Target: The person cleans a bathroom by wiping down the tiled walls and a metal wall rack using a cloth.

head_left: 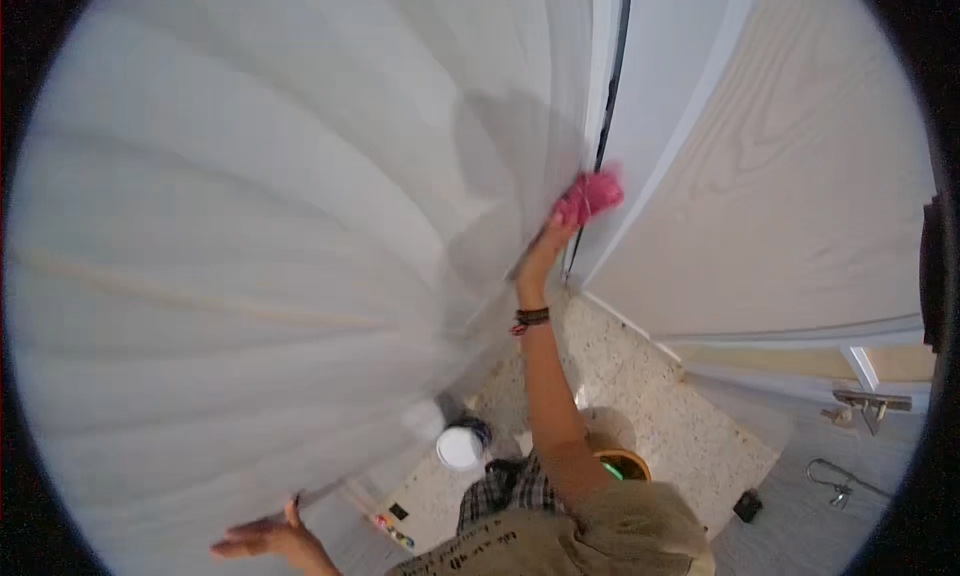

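My right hand [545, 246] is raised and closed on a crumpled pink cloth [592, 196]. The cloth lies over the dark narrow gap [612, 101] at the edge of a white frame [680, 66]; whether it presses firmly there I cannot tell. To the left spreads a large pale surface [250, 196] with long curved bands, and my arm's shadow falls on it. Low at the left, my left hand [270, 541] is stretched out with thumb and fingers apart, holding nothing. It is near the pale surface; contact is unclear.
A light wood-grained panel [790, 196] stands at the right, with a metal latch [872, 401] below it. On the speckled floor [700, 416] are a white-lidded container [460, 446], an orange-rimmed bucket [640, 464] close to my body, and a small black object [747, 506].
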The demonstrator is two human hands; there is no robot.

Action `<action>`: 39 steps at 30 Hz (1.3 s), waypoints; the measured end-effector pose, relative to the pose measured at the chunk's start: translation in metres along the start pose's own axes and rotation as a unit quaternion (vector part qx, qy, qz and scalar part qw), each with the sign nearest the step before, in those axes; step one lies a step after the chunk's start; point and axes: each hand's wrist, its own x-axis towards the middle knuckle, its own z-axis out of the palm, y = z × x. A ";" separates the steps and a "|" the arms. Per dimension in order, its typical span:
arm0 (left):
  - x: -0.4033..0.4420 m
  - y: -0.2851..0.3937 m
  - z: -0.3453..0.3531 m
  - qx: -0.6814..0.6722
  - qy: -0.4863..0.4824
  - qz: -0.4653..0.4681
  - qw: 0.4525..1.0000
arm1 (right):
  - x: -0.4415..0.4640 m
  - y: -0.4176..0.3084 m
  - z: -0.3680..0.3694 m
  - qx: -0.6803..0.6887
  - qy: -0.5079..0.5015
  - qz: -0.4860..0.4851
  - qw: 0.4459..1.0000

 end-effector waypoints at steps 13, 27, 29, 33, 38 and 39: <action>-0.002 0.022 -0.008 -0.017 -0.074 -0.078 0.994 | -0.228 0.014 -0.032 -0.157 0.001 0.191 0.969; -0.144 -0.165 -0.003 0.016 -0.111 -0.017 0.994 | -0.393 -0.069 0.008 -0.133 -0.231 -0.470 0.841; -0.147 -0.179 -0.004 0.011 -0.112 0.016 0.994 | -0.439 -0.043 -0.021 -0.110 -0.268 -0.455 0.842; -0.155 -0.204 -0.007 -0.020 -0.092 0.007 0.995 | -0.373 -0.039 -0.024 -0.139 -0.096 -0.216 0.962; -0.168 -0.230 0.000 -0.032 -0.084 0.053 0.995 | -0.376 -0.189 0.039 -0.011 -0.174 -0.208 0.962; -0.168 -0.229 0.005 -0.030 -0.076 0.045 0.996 | -0.404 -0.189 0.049 -0.016 -0.178 -0.266 0.947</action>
